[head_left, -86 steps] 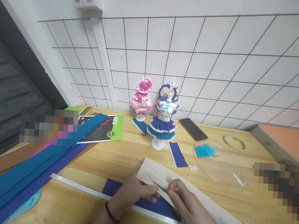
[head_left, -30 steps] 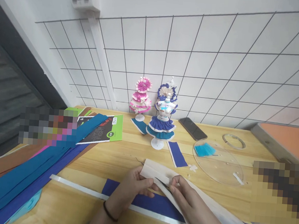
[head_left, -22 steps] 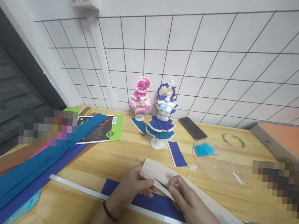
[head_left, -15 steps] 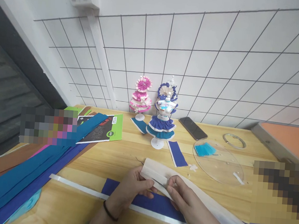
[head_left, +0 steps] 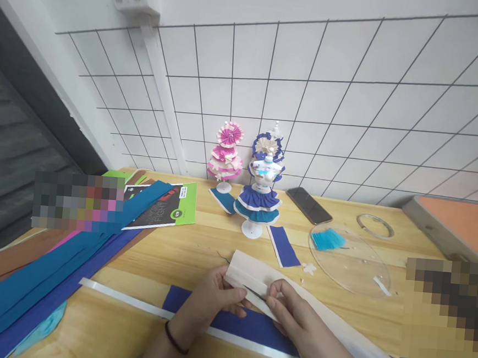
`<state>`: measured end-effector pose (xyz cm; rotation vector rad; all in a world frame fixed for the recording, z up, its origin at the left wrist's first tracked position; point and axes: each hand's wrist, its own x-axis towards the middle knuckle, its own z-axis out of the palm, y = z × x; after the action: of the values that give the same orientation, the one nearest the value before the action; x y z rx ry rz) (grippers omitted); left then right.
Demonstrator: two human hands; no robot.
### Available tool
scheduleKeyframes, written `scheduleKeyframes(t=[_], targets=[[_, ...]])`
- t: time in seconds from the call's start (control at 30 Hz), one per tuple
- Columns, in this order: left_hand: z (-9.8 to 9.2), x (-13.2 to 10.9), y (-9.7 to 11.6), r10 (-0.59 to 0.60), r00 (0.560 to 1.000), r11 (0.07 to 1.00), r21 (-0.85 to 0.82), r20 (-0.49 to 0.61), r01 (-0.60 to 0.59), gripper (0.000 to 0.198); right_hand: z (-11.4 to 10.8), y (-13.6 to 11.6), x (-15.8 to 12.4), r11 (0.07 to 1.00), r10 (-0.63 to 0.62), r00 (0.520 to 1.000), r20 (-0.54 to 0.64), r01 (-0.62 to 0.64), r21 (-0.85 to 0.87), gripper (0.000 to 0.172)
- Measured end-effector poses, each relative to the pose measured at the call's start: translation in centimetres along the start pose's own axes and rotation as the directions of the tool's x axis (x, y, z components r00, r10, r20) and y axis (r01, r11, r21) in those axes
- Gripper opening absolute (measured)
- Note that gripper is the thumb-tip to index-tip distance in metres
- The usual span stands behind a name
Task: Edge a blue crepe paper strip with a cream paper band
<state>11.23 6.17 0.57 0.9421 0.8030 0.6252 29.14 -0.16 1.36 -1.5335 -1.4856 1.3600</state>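
Note:
In the head view, my left hand (head_left: 217,296) pinches the near left end of a long off-white crepe paper strip (head_left: 252,269) between thumb and fingers. My right hand (head_left: 289,310) is closed, its thumb and forefinger gripping a thin dark thread (head_left: 257,294) that runs across the paper between both hands. A loose dark end sticks out beyond the left fingertips. Beneath my hands lies a blue paper strip (head_left: 248,324) with a white band (head_left: 130,298) along its near side. Parts of the strips are hidden under my hands and forearms.
Behind my hands stand a small doll form (head_left: 253,224) in a ruffled blue skirt, a pink ruffled figure (head_left: 224,167) and another blue one. Teal paper (head_left: 72,243) lies at left. A phone (head_left: 309,205), clear round plate (head_left: 356,271) and tape ring (head_left: 375,225) are to the right.

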Motion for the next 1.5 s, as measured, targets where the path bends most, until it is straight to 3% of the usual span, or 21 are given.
scheduleKeyframes(t=[0.37, 0.57, 0.7, 0.83, 1.23, 1.5], targets=[[0.4, 0.5, -0.1, 0.119, 0.989, 0.992, 0.040, -0.084, -0.116, 0.047, 0.0, 0.3, 0.1, 0.996, -0.005, 1.000, -0.017, 0.007, 0.089, 0.022], [0.6, 0.3, -0.3, 0.206, 0.972, 0.977, 0.083, -0.111, -0.198, 0.075, 0.3, 0.4, 0.2, 0.986, 0.029, 0.999, -0.021, -0.025, 0.165, 0.025], [0.4, 0.3, -0.5, 0.223, 0.971, 0.966, 0.154, -0.087, -0.208, 0.052, 0.1, 0.6, 0.2, 0.994, 0.016, 0.999, -0.032, -0.012, 0.111, 0.026], [0.0, 0.5, -0.7, 0.159, 0.986, 0.973, 0.175, -0.052, -0.148, 0.034, -0.3, 0.5, 0.1, 0.999, -0.042, 0.998, -0.035, 0.043, 0.002, 0.024], [0.2, 0.0, -0.1, 0.046, 0.999, 0.999, 0.022, 0.020, -0.047, 0.035, -0.9, -1.0, -0.3, 0.998, -0.063, 0.997, 0.055, 0.063, -0.002, 0.022], [0.1, 0.0, -0.2, 0.037, 0.999, 0.999, 0.035, 0.022, -0.037, 0.036, -1.1, -0.9, -0.3, 0.995, -0.076, 0.995, 0.063, 0.079, -0.058, 0.020]])
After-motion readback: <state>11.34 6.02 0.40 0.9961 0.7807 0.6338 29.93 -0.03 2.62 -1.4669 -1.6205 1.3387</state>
